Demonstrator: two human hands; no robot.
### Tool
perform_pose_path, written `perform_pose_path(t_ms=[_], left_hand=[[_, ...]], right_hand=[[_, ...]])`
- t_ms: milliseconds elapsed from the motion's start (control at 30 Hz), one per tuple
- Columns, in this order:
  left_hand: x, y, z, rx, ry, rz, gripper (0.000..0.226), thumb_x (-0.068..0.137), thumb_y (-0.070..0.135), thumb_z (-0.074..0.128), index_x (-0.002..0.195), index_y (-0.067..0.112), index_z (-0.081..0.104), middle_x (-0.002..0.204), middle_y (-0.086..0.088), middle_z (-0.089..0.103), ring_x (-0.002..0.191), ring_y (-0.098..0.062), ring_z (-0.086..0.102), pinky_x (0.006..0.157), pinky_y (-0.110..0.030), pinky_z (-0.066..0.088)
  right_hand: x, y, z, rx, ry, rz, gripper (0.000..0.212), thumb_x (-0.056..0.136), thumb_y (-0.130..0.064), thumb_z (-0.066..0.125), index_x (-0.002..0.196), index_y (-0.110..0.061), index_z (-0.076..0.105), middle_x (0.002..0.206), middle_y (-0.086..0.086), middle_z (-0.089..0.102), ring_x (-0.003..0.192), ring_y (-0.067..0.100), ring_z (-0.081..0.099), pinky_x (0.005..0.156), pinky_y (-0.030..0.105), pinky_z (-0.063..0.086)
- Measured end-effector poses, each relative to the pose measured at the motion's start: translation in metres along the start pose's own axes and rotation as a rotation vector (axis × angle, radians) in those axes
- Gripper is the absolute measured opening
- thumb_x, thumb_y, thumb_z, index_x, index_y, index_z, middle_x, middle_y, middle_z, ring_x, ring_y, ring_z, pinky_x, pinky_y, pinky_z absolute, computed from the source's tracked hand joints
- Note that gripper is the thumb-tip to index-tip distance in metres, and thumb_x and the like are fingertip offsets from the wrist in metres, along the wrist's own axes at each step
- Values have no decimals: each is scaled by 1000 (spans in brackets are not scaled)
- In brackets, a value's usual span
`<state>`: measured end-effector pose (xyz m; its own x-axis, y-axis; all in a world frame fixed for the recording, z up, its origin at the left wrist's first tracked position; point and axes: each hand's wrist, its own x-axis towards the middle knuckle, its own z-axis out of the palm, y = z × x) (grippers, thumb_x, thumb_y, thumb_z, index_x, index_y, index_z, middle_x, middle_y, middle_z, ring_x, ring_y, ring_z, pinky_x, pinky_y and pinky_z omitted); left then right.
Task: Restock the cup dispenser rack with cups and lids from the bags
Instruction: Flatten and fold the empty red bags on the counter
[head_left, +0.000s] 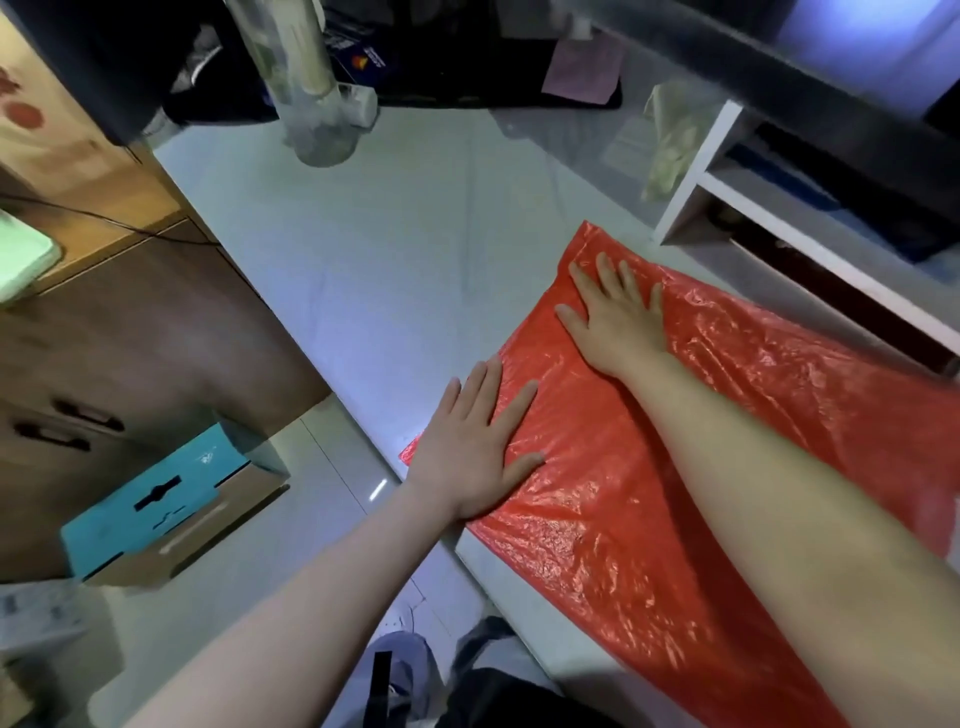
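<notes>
Red plastic bag (727, 467) lies flat on the white table (389, 260), from centre toward 4 o'clock. Left hand (475, 452) rests palm-down on its 9 o'clock edge, fingers straight and spread. Right hand (615, 312) presses flat near the bag's 12 o'clock end, fingers splayed, forearm extended across the bag.

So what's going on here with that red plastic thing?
A person is pressing both palms flat on a red plastic bag lying on a white table. The left hand rests on its near edge, the right hand nearer its far end. A clear sleeve of cups stands at the back, untouched.
</notes>
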<state>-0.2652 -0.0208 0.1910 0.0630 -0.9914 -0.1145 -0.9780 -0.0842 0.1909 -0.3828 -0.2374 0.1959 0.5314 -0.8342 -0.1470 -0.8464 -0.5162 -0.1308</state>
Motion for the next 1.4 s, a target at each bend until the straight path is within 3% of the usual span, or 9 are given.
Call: perform_pose_path(t_ms=[400,533,667,833,1033,1200,1400], left_hand=[[1,-1,-1,34,-20,-33,81,78,77,-2,148,39,-11,158,-8,-16,146,-30,-15,116,-43,-10],[-1,-4,-3,47,-22,-44,82,78,77,1,149,38,-8,159,-10,-13,146,-32,-12,116,-44,-7],[-3,-13,-5,61,-27,-38,82,78,78,0,149,38,-10,159,-10,-12,146,-32,-11,116,-43,-6],[-4,-25,-8,113,-27,3,89,72,80,-10,150,36,-8,160,-12,-10,147,-33,-7,117,-46,2],[0,-32,-8,116,-47,35,83,77,78,2,148,37,-14,160,-10,-10,147,-30,-8,118,-45,0],[0,-33,-10,112,-55,38,82,77,78,3,146,37,-17,160,-11,-9,147,-30,-9,118,-45,0],[2,-33,-8,130,-27,51,83,79,77,5,151,36,-7,160,-12,-7,147,-31,-7,118,-46,1]], right_hand=[[-9,31,-9,11,-95,109,75,87,-75,14,150,-41,-6,160,5,-14,147,26,-14,115,56,-7],[-33,37,-13,-14,3,126,76,90,-71,16,152,-34,-6,161,11,-9,147,30,-10,117,54,-2],[-80,50,-12,-46,64,80,76,86,-72,11,151,-36,-5,161,6,-8,147,25,-13,114,54,-5],[-146,103,0,-58,8,261,78,83,-76,8,151,-38,-2,162,2,-4,148,24,-9,115,56,-4],[-193,141,-3,-22,-14,442,78,87,-71,12,153,-31,5,162,4,0,148,25,-4,118,53,3],[-219,110,-8,24,66,364,79,84,-73,11,152,-34,-2,161,4,-8,147,24,-11,116,50,-3],[-255,74,16,82,-72,186,81,78,-80,10,147,-45,-13,157,-6,-23,143,16,-23,114,45,-11]])
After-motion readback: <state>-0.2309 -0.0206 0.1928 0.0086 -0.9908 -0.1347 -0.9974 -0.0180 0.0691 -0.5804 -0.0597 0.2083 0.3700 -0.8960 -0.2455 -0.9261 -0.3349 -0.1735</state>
